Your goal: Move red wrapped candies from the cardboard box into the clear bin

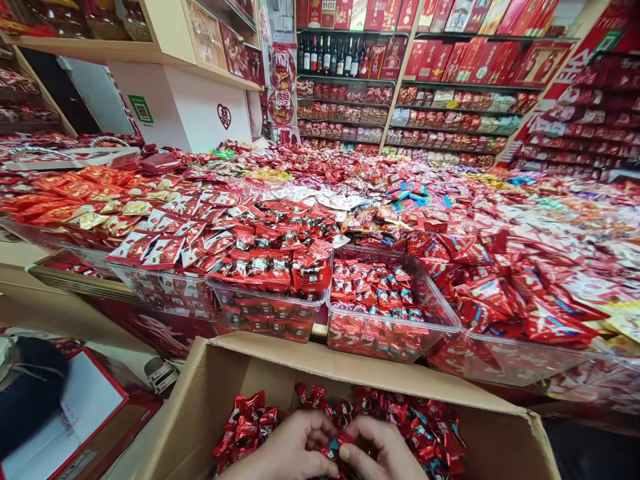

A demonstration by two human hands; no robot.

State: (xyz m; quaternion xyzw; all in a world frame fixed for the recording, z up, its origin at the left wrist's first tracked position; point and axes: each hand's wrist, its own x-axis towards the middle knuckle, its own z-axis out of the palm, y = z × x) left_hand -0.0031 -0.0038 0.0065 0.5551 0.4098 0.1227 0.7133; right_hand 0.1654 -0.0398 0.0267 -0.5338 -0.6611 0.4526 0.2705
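Note:
Both hands are inside an open cardboard box (280, 357), over a heap of small red foil-wrapped candies (435, 427). My left hand (295, 443) has its fingers curled, thumb below, around a candy with a teal patch (331, 449). Close beside it, my right hand (377, 448) pinches a red-wrapped candy (345, 439) between thumb and fingers. The fingertips of the two hands nearly meet. Just beyond the box stands a clear plastic bin (390, 327) with rows of similar small red candies, some with teal patches.
Left of that bin is another clear bin (273, 303) of red and black packets; larger red packets (500, 300) pile up to the right. Shelves of bottles (327, 57) and red boxes line the back wall. A red-edged box (75, 413) stands at lower left.

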